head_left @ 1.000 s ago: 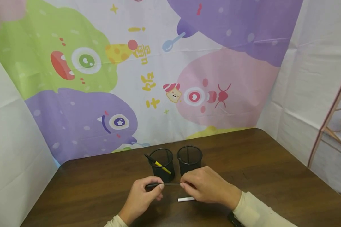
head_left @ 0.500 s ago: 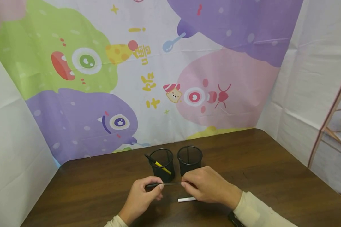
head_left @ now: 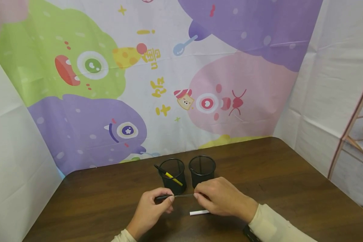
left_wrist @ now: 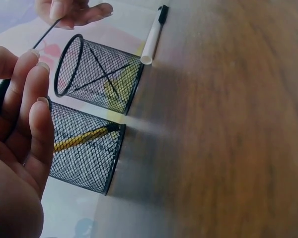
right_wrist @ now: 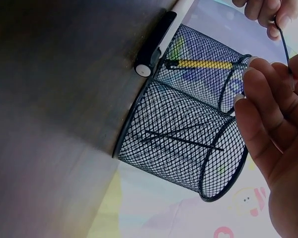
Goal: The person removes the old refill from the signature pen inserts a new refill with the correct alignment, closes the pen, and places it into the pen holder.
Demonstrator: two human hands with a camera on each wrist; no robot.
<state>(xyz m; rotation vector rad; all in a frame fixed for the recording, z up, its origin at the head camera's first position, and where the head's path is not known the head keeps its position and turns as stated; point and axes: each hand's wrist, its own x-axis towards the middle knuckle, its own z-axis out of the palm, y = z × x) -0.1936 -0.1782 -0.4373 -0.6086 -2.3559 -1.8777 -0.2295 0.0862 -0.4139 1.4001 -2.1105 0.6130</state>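
Note:
In the head view my left hand (head_left: 154, 205) grips the black, thicker end (head_left: 161, 198) of a thin dark rod (head_left: 184, 195). Thumb and fingertips of my right hand (head_left: 220, 198) pinch the rod's other end, which they hide. The rod spans the gap between both hands, roughly level, in front of two black mesh pen cups. A black-and-yellow pen (head_left: 172, 177) leans inside the left cup (head_left: 170, 186); the right cup (head_left: 199, 178) stands beside it. On the table below my right hand lies a white pen (head_left: 198, 212), whose black clip end (right_wrist: 156, 42) shows in the right wrist view.
The brown wooden table (head_left: 109, 191) reaches back to a cartoon-printed cloth (head_left: 166, 134). White cloth walls stand at the left (head_left: 12, 141) and right (head_left: 308, 101). A small black object (head_left: 250, 233) shows under the right sleeve (head_left: 269, 222).
My right hand has shifted very slightly to the right, and a little more of the thin rod shows between the hands. The left hand, cups and white pen stay in place.

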